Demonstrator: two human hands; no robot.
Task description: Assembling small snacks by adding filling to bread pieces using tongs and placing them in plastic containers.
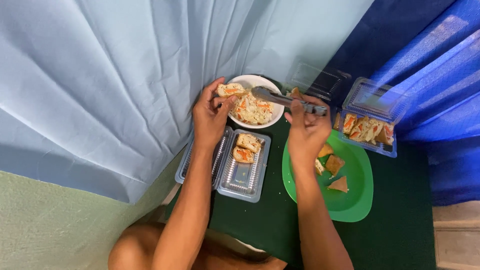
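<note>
- Covering the table, a dark green cloth (250,220) lies under everything, and pale blue fabric (100,75) hangs behind.
- A green plate (350,200) keeps fried pieces close to the right hand.
- An open clear tray (245,175) already holds two stuffed pieces, just below the bowl.
- The white bowl (250,82) with shredded filling stands between both hands, so both reach it easily.
- The right hand (306,131) is closed around metal tongs (280,98), tips over the filling; perhaps they pinch some.
- The left hand (210,115) pinches a stuffed piece (231,90) over the bowl's rim.
</note>
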